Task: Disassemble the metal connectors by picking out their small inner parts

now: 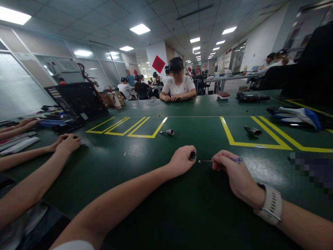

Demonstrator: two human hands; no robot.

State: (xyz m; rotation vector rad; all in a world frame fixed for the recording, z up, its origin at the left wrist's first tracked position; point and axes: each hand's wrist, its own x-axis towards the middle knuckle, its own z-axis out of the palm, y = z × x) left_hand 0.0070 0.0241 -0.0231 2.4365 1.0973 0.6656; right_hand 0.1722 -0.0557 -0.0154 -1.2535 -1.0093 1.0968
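My left hand (181,160) rests on the green table (145,187) with its fingers closed around a small dark cylindrical socket (192,156), whose open end faces right. My right hand (231,170) holds a thin screwdriver (221,160) with a purple handle; its metal shaft points left, and the tip stops just short of the socket. A white watch strap (270,205) is on my right wrist.
A metal socket piece (168,132) lies near the yellow floor-style markings (130,126), another dark cylinder (253,131) to the right. A co-worker's arms (39,166) lie on the table at left. An open black case (78,102), gloves (296,116) and a seated person (178,88) are farther back.
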